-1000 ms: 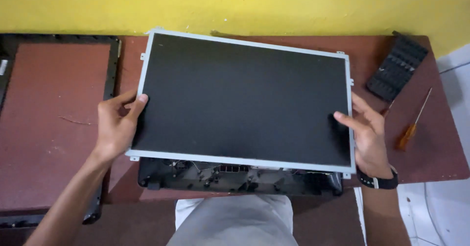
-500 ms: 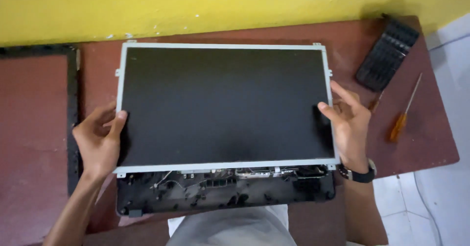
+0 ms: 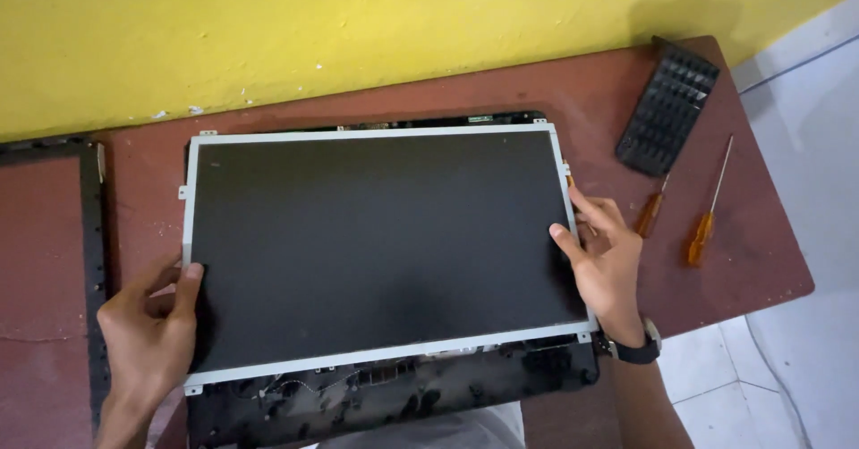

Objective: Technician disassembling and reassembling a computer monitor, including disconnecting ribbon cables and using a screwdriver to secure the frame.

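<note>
Now flat on table (image 3: 769,261), screen panel (image 3: 376,243), left hand (image 3: 148,324), right hand (image 3: 608,261) pinching opposite side edges

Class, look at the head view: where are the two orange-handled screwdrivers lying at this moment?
The two orange-handled screwdrivers lie on the red-brown table at the right of the head view, just below the black bit case and beyond the right hand, which holds the screen panel.

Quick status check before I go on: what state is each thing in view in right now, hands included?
Screen panel: dark, out of its bezel, lying flat on the back cover, held at both side edges.
Back cover: open, inner parts showing along the near edge.
Bezel frame: detached, lying at the left.
Two screwdrivers: lying unused on the table.
Black bit case: lying flat.
Left hand: gripping the panel.
Right hand: gripping the panel.
</note>
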